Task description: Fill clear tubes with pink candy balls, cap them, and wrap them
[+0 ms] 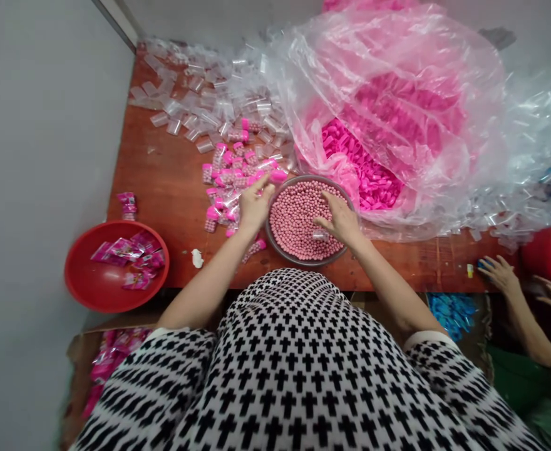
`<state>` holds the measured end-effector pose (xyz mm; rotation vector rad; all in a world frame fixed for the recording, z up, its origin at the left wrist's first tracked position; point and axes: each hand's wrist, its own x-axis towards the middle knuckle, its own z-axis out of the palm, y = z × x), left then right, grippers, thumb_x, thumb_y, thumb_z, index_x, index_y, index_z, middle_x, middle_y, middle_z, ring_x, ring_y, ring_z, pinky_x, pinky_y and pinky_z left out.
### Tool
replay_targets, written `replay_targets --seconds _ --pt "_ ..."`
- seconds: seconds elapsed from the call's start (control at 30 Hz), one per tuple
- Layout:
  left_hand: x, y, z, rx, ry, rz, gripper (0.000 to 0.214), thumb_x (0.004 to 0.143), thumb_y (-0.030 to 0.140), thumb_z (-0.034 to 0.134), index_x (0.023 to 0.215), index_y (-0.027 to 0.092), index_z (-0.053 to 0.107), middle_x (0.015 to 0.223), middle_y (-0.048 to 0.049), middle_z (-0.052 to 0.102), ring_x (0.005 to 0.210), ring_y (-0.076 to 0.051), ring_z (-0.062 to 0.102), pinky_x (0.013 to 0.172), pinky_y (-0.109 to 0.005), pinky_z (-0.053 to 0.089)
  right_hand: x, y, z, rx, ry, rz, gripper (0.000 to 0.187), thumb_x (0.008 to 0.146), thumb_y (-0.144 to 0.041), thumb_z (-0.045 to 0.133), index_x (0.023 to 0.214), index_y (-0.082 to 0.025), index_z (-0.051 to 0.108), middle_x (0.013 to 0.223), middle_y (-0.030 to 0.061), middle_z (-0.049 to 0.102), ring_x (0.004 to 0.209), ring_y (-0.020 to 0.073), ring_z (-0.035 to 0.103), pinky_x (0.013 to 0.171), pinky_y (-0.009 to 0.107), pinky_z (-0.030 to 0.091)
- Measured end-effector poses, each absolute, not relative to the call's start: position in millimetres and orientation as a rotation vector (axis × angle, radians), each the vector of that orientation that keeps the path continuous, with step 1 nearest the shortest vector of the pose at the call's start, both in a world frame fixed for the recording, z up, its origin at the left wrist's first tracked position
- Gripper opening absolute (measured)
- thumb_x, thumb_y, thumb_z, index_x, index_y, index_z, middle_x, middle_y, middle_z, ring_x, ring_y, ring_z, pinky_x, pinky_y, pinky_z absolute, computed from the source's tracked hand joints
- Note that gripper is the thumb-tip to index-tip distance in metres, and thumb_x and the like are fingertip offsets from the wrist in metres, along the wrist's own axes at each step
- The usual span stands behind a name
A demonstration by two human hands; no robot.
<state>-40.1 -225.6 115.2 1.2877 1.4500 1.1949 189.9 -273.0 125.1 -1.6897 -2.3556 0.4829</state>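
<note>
My left hand (255, 205) is over the left rim of a round bowl (268, 233) full of pink beads (298, 216). Its thumb and forefinger are slightly apart, and a bright pink cap (278, 176) shows just beyond their tips; I see no grip on it. Above the beads, my right hand (342, 219) has thumb and fingers spread. Beneath it, a small clear tube (320, 235) lies on the beads. Left of the bowl is a pile of clear tubes with pink caps, filled with beads (228, 178).
Loose clear tubes (205, 116) cover the back of the table (139, 150). A large plastic bag (397, 125) holds pink caps (374, 178). At left stands a red bowl (116, 300) with pink packets (128, 248). A co-worker's hands (503, 272) are beside a red container (536, 250) at right.
</note>
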Motion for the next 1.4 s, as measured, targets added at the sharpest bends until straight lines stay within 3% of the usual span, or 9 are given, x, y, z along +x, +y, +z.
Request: replay_targets --seconds 0.13,0.33,0.47,0.67,0.83,0.93,1.17,1.3,1.4 --pt "-60 -228 117 1.616 1.611 1.134 0.041 0.08 0.025 0.06 0.12 0.019 0.058 0.13 -0.0053 0.056 0.127 -0.021 0.043 0.11 -0.04 0.029 203 -295 111 -1.78 -2.623 0.545 0.048 0.083 -0.033 0.059 0.125 -0.012 0.05 0.124 0.0172 0.057 0.111 0.0307 0.052 0.09 0.044 0.044" --pt "-7 -280 81 1.608 1.355 0.617 0.027 0.078 0.02 0.058 0.103 0.014 0.067 0.105 -0.0102 0.069 0.098 -0.023 0.063 0.091 -0.038 0.046 198 -315 77 -1.895 -2.641 0.528 0.031 0.081 -0.024 0.057 0.109 -0.01 0.058 0.107 0.0181 0.062 0.104 0.0314 0.052 0.086 0.045 0.043" --pt "22 -301 70 1.494 1.293 0.498 0.026 0.079 0.021 0.058 0.102 0.013 0.068 0.098 -0.0104 0.071 0.091 -0.023 0.065 0.087 -0.035 0.047 203 -317 66 -1.794 -2.192 0.719 0.035 0.081 -0.032 0.057 0.109 -0.012 0.055 0.106 0.0142 0.061 0.101 0.0247 0.054 0.087 0.038 0.044" --pt "49 -308 80 1.438 1.208 0.764 0.034 0.083 0.026 0.057 0.115 0.016 0.062 0.108 -0.008 0.069 0.098 -0.019 0.063 0.09 -0.031 0.046 188 -324 63 -1.814 -1.65 0.743 0.029 0.079 -0.034 0.053 0.1 -0.013 0.051 0.094 0.01 0.062 0.083 0.0198 0.059 0.075 0.032 0.047" --pt "44 -291 88 1.702 1.2 0.715 0.04 0.085 0.027 0.054 0.124 0.019 0.054 0.125 -0.0094 0.06 0.113 -0.02 0.056 0.098 -0.034 0.042 186 -314 68 -1.867 -1.894 0.88 0.019 0.084 -0.024 0.046 0.101 -0.014 0.051 0.096 0.0109 0.063 0.087 0.0197 0.061 0.076 0.031 0.046" --pt "36 -276 94 1.984 1.063 0.418 0.047 0.085 0.025 0.054 0.131 0.021 0.047 0.131 -0.0093 0.055 0.119 -0.021 0.052 0.099 -0.033 0.04 193 -306 73 -1.821 -2.153 1.013 0.016 0.083 -0.023 0.053 0.097 -0.014 0.053 0.094 0.0123 0.065 0.087 0.0214 0.062 0.075 0.031 0.046" --pt "17 -241 102 2.26 1.084 -0.248 0.034 0.09 0.025 0.04 0.119 0.02 0.056 0.107 -0.0118 0.065 0.094 -0.025 0.063 0.076 -0.032 0.047 208 -285 79 -1.677 -1.978 1.215 0.037 0.075 -0.021 0.069 0.106 -0.017 0.05 0.091 0.0043 0.066 0.077 0.0143 0.064 0.07 0.025 0.048" --pt "21 -227 85 2.297 1.176 -0.511 0.032 0.087 0.013 0.034 0.098 0.01 0.064 0.096 -0.0178 0.063 0.089 -0.027 0.064 0.07 -0.034 0.047 243 -261 78 -1.69 -1.768 1.138 0.018 0.079 -0.026 0.062 0.095 -0.017 0.057 0.084 0.0029 0.067 0.076 0.0147 0.064 0.072 0.027 0.049" --pt "47 -224 64 2.251 1.133 -0.472 0.031 0.083 0.005 0.036 0.095 0.008 0.064 0.097 -0.0181 0.063 0.092 -0.025 0.062 0.076 -0.033 0.047 282 -235 76 -1.867 -1.676 0.922 0.015 0.082 -0.027 0.055 0.091 -0.017 0.061 0.082 0.0037 0.068 0.075 0.0166 0.063 0.072 0.03 0.048"
